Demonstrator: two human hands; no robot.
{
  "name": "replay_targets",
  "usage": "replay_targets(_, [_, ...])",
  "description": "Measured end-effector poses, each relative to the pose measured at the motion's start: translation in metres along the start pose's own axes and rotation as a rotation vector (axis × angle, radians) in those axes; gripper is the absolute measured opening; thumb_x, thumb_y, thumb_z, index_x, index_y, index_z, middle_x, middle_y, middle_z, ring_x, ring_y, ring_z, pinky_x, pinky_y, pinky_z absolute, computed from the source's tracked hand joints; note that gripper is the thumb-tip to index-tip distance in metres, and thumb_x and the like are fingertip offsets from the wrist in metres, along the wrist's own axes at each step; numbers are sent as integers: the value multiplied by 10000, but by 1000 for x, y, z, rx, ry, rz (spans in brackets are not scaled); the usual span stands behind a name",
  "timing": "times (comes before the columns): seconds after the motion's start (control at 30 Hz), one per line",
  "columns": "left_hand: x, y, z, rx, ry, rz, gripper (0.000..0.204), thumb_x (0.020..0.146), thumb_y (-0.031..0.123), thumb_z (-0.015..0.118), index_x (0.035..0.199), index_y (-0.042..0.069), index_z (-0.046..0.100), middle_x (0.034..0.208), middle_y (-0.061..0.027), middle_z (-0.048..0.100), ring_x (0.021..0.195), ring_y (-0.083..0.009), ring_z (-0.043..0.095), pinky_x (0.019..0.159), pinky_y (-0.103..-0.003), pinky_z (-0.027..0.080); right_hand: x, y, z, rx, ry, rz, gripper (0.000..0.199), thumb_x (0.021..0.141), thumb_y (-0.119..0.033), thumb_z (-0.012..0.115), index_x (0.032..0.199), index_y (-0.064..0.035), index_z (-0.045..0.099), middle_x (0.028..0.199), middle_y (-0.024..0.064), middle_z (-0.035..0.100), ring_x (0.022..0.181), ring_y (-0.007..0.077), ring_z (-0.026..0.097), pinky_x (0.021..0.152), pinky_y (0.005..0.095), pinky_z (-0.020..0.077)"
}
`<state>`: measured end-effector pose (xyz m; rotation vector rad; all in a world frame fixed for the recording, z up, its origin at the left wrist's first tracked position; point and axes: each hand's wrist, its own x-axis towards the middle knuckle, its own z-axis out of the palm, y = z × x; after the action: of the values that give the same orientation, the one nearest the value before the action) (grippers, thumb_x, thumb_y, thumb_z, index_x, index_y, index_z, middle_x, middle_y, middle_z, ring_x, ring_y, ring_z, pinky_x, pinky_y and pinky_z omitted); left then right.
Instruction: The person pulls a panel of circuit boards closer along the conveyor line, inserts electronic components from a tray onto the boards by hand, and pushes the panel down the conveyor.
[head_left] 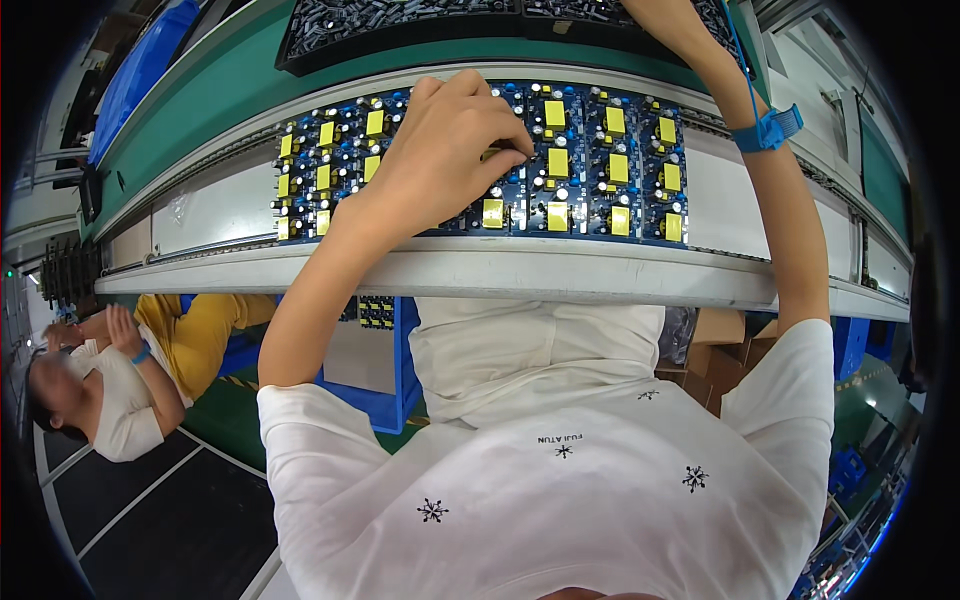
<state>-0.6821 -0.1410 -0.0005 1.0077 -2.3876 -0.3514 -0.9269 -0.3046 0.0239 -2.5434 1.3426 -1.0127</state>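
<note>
At far left, well apart from the boards, a person in a white shirt and yellow trousers (pixel 128 405). Next, a row of blue circuit boards (pixel 560 190) crowded with yellow blocks (pixel 557 163), laid flat side by side between pale metal rails (pixel 560 270), probably to stay aligned and within easy reach. Over the middle of the row, the bare left hand (pixel 450 150), fingers curled and thumb close to the fingertips, likely for fine handling in a tight space; impossible to tell an empty pinch from a gripped item. Beyond the boards, two black trays (pixel 400 43) of small dark cylindrical parts (pixel 400 13), seemingly set there for a short reach. Above the right-hand tray, the bare right hand (pixel 665 18), fingers cut off by the upper edge, grip impossible to tell. Farther right, on the right forearm (pixel 800 235), a blue wristband (pixel 768 131) with a thin blue cord (pixel 743 55), perhaps for grounding.
</note>
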Motion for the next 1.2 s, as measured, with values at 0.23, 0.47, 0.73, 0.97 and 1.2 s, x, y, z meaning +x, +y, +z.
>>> replay_targets(0.23, [5, 15, -6, 71, -40, -28, 39, 782, 130, 742, 820, 118, 740, 726, -7, 631, 892, -202, 545, 862, -358, 358, -8, -3, 0, 983, -92, -57, 182, 918, -115, 607, 1034, 25, 617, 905, 161, 654, 856, 322, 633, 793, 376, 505])
replay_targets(0.47, [13, -19, -15, 122, 230, 92, 66, 801, 138, 737, 860, 110, 746, 784, -49, 638, 830, -204, 571, 801, -352, 407, -70, -69, -18, 554, -418, -45, 128, 945, -123, 649, 1007, -12, 665, 968, 45, 662, 911, 117, 645, 824, 254, 525])
replay_targets(0.73, [64, -134, -48, 138, 131, -317, 149, 797, 102, 719, 898, -3, 691, 837, -177, 676, 785, -301, 664, 695, -390, 519, -93, -106, -25, 811, -777, 170, 110, 907, -29, 659, 1010, 10, 662, 978, 25, 641, 875, 87, 605, 822, 240, 502])
replay_targets(0.97, [66, -150, -35, 33, 256, -324, 148, 790, 93, 713, 886, -17, 687, 808, -183, 672, 756, -303, 654, 696, -378, 511, -97, -123, -18, 651, -712, 68, 112, 878, 11, 652, 990, 16, 649, 960, 51, 630, 793, 107, 574, 760, 263, 495])
replay_targets(1.2, [47, -111, -35, 52, 585, -164, 156, 816, 91, 703, 926, -19, 691, 840, -162, 647, 733, -297, 621, 683, -368, 491, -109, -142, -6, 362, -654, -47, 86, 863, 17, 633, 949, 20, 624, 865, 108, 571, 788, 204, 602, 688, 316, 494])
